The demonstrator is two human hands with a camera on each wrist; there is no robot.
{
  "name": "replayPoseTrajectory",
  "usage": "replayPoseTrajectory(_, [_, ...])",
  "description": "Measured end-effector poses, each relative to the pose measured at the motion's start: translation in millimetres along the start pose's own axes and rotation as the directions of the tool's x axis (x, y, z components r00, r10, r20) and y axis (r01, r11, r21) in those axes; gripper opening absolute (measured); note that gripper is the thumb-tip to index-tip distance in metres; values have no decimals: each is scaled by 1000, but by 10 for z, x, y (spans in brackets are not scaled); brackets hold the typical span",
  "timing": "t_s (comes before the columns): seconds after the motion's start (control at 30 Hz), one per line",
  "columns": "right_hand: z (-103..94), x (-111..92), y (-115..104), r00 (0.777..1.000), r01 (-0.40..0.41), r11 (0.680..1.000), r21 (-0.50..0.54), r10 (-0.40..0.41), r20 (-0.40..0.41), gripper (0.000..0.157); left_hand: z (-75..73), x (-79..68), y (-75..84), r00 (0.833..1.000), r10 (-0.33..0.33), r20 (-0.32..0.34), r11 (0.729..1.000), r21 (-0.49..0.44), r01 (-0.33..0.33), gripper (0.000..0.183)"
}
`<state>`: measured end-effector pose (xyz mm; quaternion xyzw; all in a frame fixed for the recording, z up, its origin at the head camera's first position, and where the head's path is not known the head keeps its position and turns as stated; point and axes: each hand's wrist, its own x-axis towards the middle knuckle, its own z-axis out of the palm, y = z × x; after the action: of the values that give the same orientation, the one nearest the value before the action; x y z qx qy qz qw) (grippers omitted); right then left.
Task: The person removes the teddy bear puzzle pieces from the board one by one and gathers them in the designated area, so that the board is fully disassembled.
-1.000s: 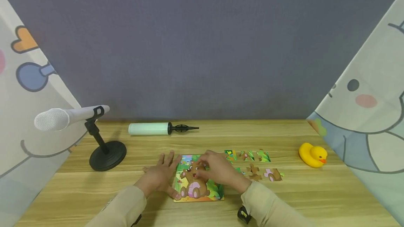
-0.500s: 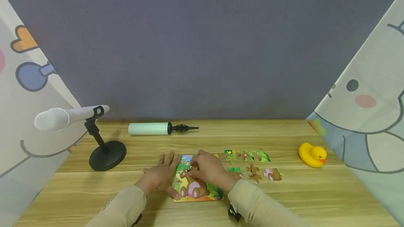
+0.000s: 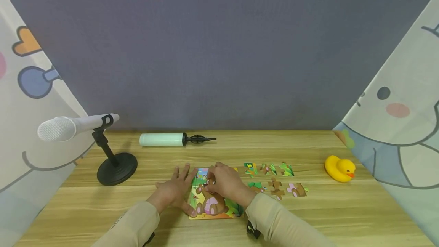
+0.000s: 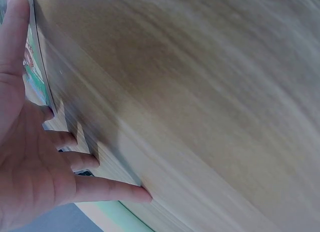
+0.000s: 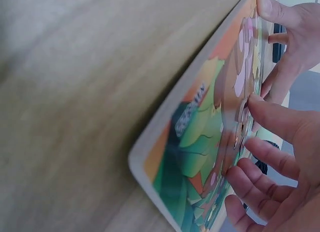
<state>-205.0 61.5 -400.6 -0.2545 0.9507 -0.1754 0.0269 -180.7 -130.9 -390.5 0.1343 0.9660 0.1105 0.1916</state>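
A jigsaw puzzle board (image 3: 214,215) with a brown bear picture lies flat on the wooden table. Along its left edge rests my left hand (image 3: 174,191), fingers spread and straight; its thumb touches the lower left corner. In the left wrist view the left hand (image 4: 37,167) has its fingertips on the table beside the board. My right hand (image 3: 227,182) bends over the bear's face, thumb and fingertips down on the picture, pinching a puzzle piece that they mostly cover. From the right wrist, that hand (image 5: 280,167) touches the board (image 5: 200,122) with thumb and fingers.
Right of the board lie several loose puzzle pieces (image 3: 277,188) in two rows. A yellow rubber duck (image 3: 339,169) sits further right. A hand pump (image 3: 162,140) lies at the back, and a white microphone (image 3: 79,127) on a black stand (image 3: 117,169) is at left.
My right hand has moved left across the bear's face, then hardly shifted in the last half second. Loose pieces it partly covered now show. The left hand has stayed in place.
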Motion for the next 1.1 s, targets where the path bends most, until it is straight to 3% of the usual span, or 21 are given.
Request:
replayPoseTrajectory(0.23, [-14, 42, 8, 998, -51, 996, -71, 54, 41, 60, 4, 3, -2, 1000, 6, -4, 1000, -10, -6, 131])
replayPoseTrajectory(0.43, [-42, 50, -3, 996, -59, 997, -57, 63, 62, 45, -2, 1, 2, 1000, 1, 2, 1000, -14, -1, 131])
replayPoseTrajectory(0.67, [-33, 28, -8, 998, -19, 1000, -1, 19, 56, 23, -10, -7, 5, 1000, -6, 6, 1000, -21, 6, 131])
replayPoseTrajectory(1.1, [-27, 47, -4, 998, -46, 999, -1, 46, 46, 33, 1, 11, 6, 1000, -9, 5, 1000, -25, 10, 131])
